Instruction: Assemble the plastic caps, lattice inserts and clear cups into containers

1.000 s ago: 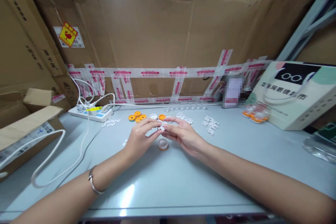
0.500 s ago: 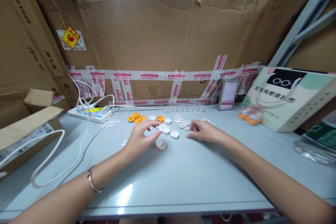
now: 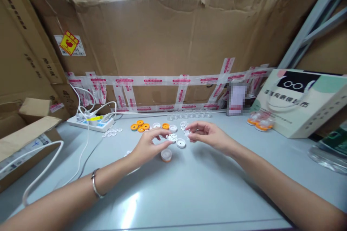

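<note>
My left hand (image 3: 152,145) pinches a white openwork disc (image 3: 172,137) between thumb and fingers, above the table. My right hand (image 3: 203,132) is closed in a pinch just to the right; a small whitish piece shows at its fingertips, too blurred to name. Under and between the hands lies a white round cap (image 3: 180,143) with a small centre hole. Nearer to me stands a small clear-topped round container (image 3: 166,155) with an orange base. Behind my right fingertips lie several white openwork discs (image 3: 184,124), partly hidden by the hand.
Several orange caps (image 3: 140,126) lie behind my left hand, with small white discs (image 3: 112,132) farther left. Clear domes (image 3: 189,115) line the back. A power strip (image 3: 90,123) with cables and an open carton (image 3: 32,144) stand left; a paper bag (image 3: 295,101) stands right.
My right hand has lifted from the table and moved left, closer to my left hand, with a small whitish piece at its fingertips. My left hand still holds the openwork disc, slightly farther right.
</note>
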A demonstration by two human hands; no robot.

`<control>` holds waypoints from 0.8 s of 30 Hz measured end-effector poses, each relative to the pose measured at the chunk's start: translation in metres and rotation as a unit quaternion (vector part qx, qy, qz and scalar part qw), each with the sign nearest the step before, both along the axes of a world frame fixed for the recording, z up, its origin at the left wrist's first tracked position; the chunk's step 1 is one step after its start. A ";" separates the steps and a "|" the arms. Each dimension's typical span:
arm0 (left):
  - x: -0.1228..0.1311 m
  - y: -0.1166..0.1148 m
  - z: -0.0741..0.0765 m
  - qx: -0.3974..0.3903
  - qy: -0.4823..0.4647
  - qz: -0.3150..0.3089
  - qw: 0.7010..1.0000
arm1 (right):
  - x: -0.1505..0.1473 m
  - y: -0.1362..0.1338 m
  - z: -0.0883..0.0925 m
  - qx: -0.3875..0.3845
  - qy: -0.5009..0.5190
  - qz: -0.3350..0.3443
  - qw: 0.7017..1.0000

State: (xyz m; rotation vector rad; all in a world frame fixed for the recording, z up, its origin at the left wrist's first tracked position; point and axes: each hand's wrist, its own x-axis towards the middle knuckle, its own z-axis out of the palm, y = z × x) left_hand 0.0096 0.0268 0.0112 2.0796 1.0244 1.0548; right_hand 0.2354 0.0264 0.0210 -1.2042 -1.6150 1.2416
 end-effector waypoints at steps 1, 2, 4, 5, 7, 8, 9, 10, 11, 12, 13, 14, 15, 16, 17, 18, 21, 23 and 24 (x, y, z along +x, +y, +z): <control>0.002 0.001 0.000 -0.004 -0.003 -0.007 1.000 | -0.006 -0.002 0.002 0.001 0.026 0.004 1.000; 0.003 0.001 0.000 -0.007 -0.005 -0.012 1.000 | -0.012 -0.005 0.004 0.000 0.049 0.006 0.999; 0.005 0.000 -0.002 -0.013 -0.013 -0.015 1.000 | -0.023 -0.009 0.005 -0.002 0.083 0.011 0.996; 0.005 -0.001 -0.003 -0.017 -0.016 -0.016 1.000 | -0.028 -0.011 0.005 0.000 0.097 0.012 0.995; 0.005 -0.003 -0.005 -0.025 -0.022 -0.017 0.999 | -0.036 -0.015 0.003 0.015 0.110 0.013 0.994; 0.004 -0.004 -0.006 -0.029 -0.025 -0.017 0.999 | -0.039 -0.016 0.002 0.028 0.110 0.011 0.993; 0.004 -0.006 -0.007 -0.031 -0.027 -0.016 0.999 | -0.042 -0.018 0.001 0.046 0.105 0.007 0.993; 0.003 -0.006 -0.007 -0.032 -0.030 -0.016 0.999 | -0.043 -0.019 0.000 0.065 0.098 0.002 0.993; 0.002 -0.007 -0.008 -0.031 -0.035 -0.014 0.999 | -0.044 -0.020 -0.001 0.087 0.088 -0.004 0.992; 0.002 -0.008 -0.008 -0.030 -0.041 -0.014 0.999 | -0.045 -0.021 -0.002 0.109 0.080 -0.010 0.991; 0.001 -0.008 -0.008 -0.028 -0.049 -0.014 0.998 | -0.045 -0.022 -0.003 0.129 0.073 -0.018 0.989; 0.001 -0.007 -0.008 -0.028 -0.056 -0.014 0.998 | -0.045 -0.023 -0.004 0.147 0.067 -0.024 0.987; 0.001 -0.007 -0.009 -0.029 -0.064 -0.013 0.997 | -0.045 -0.023 -0.004 0.162 0.063 -0.029 0.984; 0.001 -0.006 -0.009 -0.032 -0.070 -0.013 0.997 | -0.045 -0.024 -0.005 0.173 0.059 -0.034 0.982; 0.000 -0.006 -0.009 -0.035 -0.076 -0.014 0.996 | -0.045 -0.025 -0.005 0.182 0.058 -0.037 0.981; 0.000 -0.006 -0.009 -0.038 -0.084 -0.015 0.996 | -0.045 -0.025 -0.005 0.188 0.056 -0.037 0.980; -0.001 -0.005 -0.010 -0.039 -0.114 -0.026 0.992 | -0.046 -0.026 -0.005 0.209 0.049 -0.035 0.976; -0.002 -0.006 -0.009 -0.037 -0.130 -0.034 0.990 | -0.046 -0.027 -0.004 0.230 0.040 -0.035 0.972; -0.003 -0.007 -0.009 -0.037 -0.132 -0.035 0.990 | -0.047 -0.027 -0.004 0.243 0.034 -0.035 0.969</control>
